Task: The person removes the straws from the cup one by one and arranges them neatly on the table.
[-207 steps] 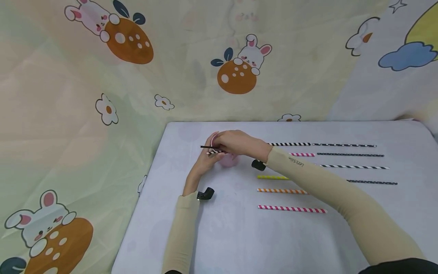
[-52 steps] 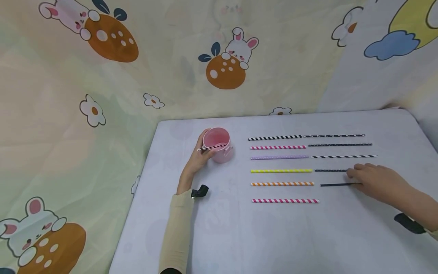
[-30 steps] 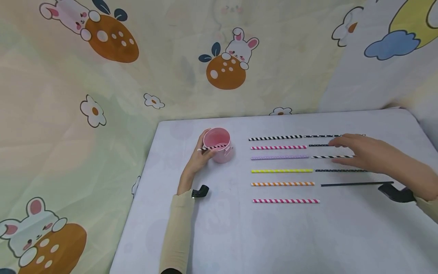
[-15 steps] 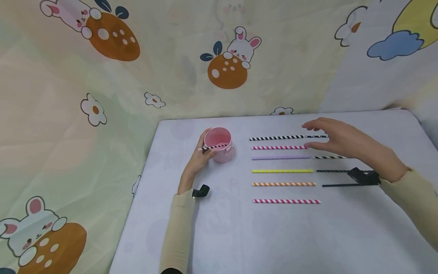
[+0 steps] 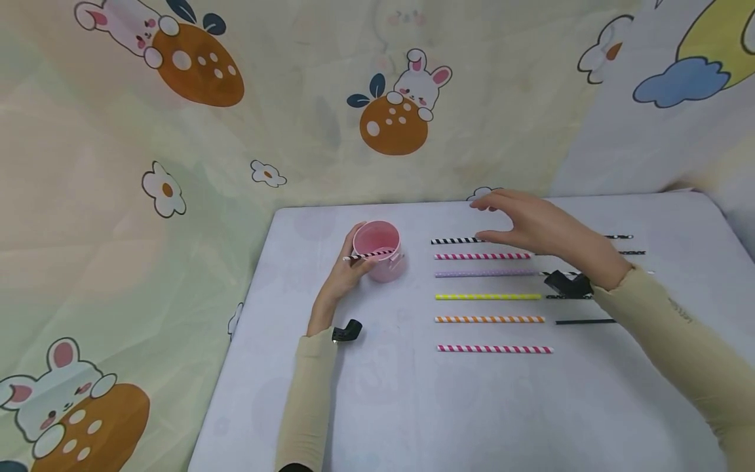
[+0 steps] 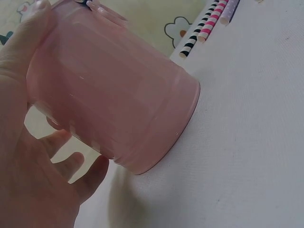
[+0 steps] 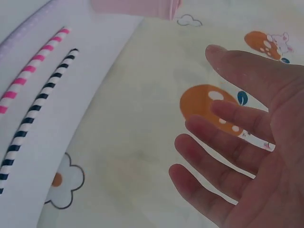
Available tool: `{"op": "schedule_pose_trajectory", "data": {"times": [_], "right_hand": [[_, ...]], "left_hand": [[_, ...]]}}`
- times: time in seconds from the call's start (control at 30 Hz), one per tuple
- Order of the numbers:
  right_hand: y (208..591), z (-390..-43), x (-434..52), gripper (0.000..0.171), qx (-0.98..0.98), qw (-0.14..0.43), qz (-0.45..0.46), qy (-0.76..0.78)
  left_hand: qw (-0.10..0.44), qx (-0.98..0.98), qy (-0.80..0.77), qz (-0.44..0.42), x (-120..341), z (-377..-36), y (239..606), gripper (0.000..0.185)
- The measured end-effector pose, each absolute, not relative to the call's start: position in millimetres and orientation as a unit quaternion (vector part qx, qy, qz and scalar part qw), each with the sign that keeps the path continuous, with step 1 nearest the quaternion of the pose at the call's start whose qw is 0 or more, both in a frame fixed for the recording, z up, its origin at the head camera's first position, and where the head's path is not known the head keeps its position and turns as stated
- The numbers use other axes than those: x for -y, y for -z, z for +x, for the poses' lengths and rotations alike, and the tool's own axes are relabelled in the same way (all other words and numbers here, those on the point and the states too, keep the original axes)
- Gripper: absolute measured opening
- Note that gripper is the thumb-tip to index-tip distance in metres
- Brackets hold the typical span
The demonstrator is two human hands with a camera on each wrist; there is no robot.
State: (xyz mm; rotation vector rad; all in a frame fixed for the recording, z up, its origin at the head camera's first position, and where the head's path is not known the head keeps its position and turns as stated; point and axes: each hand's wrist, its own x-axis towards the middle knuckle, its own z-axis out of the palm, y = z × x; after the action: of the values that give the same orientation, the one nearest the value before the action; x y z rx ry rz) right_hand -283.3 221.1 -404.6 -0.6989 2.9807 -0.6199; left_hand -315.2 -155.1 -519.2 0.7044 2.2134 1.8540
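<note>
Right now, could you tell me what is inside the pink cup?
A black-and-white striped straw lies across the pink cup, its end sticking out past the rim by the left hand that holds the cup. The cup's bottom is hidden by its wall.

A translucent pink plastic cup with faint vertical ribs (image 6: 114, 99) fills most of the frame, standing on the white textured counter (image 6: 237, 156), and the left hand (image 6: 28, 161) wraps it from the left, the thumb lying along its upper side and the fingers (image 6: 90, 176) curling round behind its base. At the top right the ends of three paper straws lie side by side on the counter near its far edge: a black-and-white striped straw (image 6: 197, 34), a pink-and-white striped straw (image 6: 211, 23) just beside it, and a pale purple dotted straw (image 6: 229, 10) next to that. Beyond the counter's edge hangs a pale yellow-green cloth printed with a white flower (image 6: 178, 27).
</note>
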Motion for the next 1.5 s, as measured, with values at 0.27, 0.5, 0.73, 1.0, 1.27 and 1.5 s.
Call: {"op": "schedule_pose_trajectory", "data": {"times": [0.27,0.5,0.73,1.0,1.27,1.5], "right_hand": [[395,-299,-192,0.058,-0.948,0.018,-0.246,0.201],[388,-312,-166,0.059,-0.944,0.036,-0.261,0.201],[389,-323,-141,0.059,-0.938,0.04,-0.282,0.197],[397,-332,-110,0.049,-0.927,0.04,-0.33,0.174],[413,-336,-76,0.035,-0.894,0.032,-0.415,0.167],[427,-338,-51,0.035,-0.886,0.069,-0.432,0.155]], "left_hand": [[0.081,-0.743,-0.619,0.242,155,-315,519,0.095],[0.083,-0.745,-0.618,0.238,156,-315,519,0.095],[0.081,-0.741,-0.622,0.242,157,-315,521,0.092],[0.087,-0.741,-0.624,0.233,155,-315,521,0.092],[0.089,-0.742,-0.623,0.232,156,-315,520,0.094],[0.1,-0.74,-0.628,0.219,157,-316,521,0.092]]}}
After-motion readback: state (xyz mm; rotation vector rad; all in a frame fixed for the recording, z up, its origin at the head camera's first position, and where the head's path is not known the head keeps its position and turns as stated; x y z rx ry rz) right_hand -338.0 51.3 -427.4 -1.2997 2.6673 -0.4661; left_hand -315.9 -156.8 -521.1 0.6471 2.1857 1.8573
